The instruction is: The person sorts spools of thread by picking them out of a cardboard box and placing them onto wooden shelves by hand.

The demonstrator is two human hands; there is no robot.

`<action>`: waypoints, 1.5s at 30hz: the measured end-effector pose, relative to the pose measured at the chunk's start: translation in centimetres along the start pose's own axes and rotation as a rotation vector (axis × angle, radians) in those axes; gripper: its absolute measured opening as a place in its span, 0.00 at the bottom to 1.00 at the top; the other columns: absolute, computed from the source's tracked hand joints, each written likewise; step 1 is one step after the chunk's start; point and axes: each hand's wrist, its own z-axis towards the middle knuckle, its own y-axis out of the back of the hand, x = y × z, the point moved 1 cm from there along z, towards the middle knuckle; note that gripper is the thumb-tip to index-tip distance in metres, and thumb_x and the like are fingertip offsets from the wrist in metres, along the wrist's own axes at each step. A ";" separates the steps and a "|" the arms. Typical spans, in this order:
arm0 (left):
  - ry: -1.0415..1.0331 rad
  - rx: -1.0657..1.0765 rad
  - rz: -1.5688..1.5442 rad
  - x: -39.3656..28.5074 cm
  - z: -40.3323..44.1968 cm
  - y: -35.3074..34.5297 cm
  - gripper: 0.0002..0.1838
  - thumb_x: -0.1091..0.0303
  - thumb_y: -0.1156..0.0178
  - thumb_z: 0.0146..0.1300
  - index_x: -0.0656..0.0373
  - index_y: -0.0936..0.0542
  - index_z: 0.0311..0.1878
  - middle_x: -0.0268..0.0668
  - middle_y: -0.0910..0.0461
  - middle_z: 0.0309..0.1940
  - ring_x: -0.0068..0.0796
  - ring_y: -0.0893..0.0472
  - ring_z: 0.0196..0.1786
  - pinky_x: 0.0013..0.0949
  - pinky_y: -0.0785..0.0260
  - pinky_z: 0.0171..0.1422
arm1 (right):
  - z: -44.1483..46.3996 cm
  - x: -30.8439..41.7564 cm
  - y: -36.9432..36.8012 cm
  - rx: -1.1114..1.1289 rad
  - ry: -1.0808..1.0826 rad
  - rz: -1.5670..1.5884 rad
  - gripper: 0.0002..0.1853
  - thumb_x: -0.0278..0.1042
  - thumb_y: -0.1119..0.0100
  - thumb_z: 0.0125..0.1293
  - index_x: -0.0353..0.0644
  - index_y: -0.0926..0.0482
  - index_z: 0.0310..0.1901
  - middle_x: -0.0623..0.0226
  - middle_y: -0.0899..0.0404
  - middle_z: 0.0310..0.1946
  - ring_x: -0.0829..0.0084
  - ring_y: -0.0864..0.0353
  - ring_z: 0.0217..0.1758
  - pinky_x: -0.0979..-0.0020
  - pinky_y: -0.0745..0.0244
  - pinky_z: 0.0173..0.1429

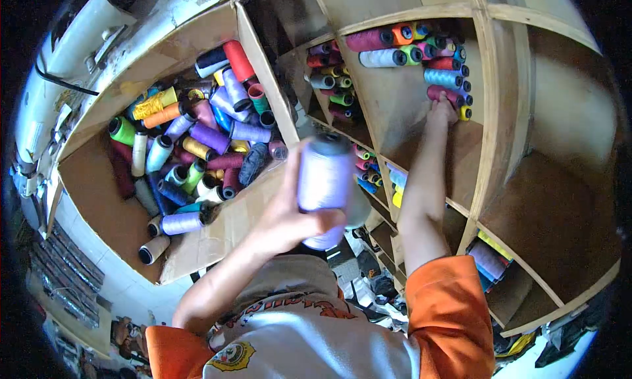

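Observation:
My left hand (299, 214) is wrapped round a large lavender thread spool (326, 181) with a dark top, held up in front of my chest. My right hand (444, 108) reaches into a wooden shelf compartment (408, 145) and touches a dark pink spool (440, 93) in the stack there. Its fingertips are partly hidden, and I cannot tell if they grip the spool. Light blue spools (442, 78) lie just above it, and a yellow one (465, 112) lies below. Left of my left hand, a cardboard box (108, 211) holds several mixed-colour spools.
More spools (339, 99) lie in the narrow compartments left of the stack. Wooden dividers (487, 116) run beside my right forearm. Lower right, a compartment holds purple and yellow spools (487, 260). A white machine (72, 47) stands behind the box at the upper left.

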 end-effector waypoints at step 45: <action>-0.128 0.062 -0.154 -2.1 3.3 4.6 0.43 0.68 0.31 0.42 0.59 0.37 0.65 0.38 0.26 0.51 0.31 0.24 0.51 0.36 0.32 0.57 | -8.7 1.7 4.5 0.105 -0.066 -0.047 0.20 0.37 0.30 0.52 0.44 0.24 0.46 0.69 0.22 0.49 0.71 0.27 0.54 0.67 0.34 0.56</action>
